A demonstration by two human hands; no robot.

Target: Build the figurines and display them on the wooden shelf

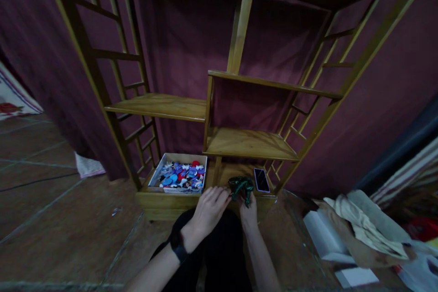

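A dark green, shiny thing [241,185] of irregular shape is held just in front of the bottom shelf; its kind is not clear. My left hand [211,205], with a dark watch [178,245] on the wrist, has its fingers closed at the thing's left side. From below and to the right, my right hand [249,212] grips the same thing, its fingers partly hidden behind it. Left of my hands, a shallow open box [153,184] on the bottom shelf holds many small blue, purple, red and white pieces. A phone [262,179] lies on the shelf to the right.
The wooden shelf unit [253,142] rises before me, with low boards above my hands. Purple-red curtain cloth [185,32] hangs behind it. On the floor at right are a white box [326,235], a pale cloth [366,228] and a plastic bag [419,267].
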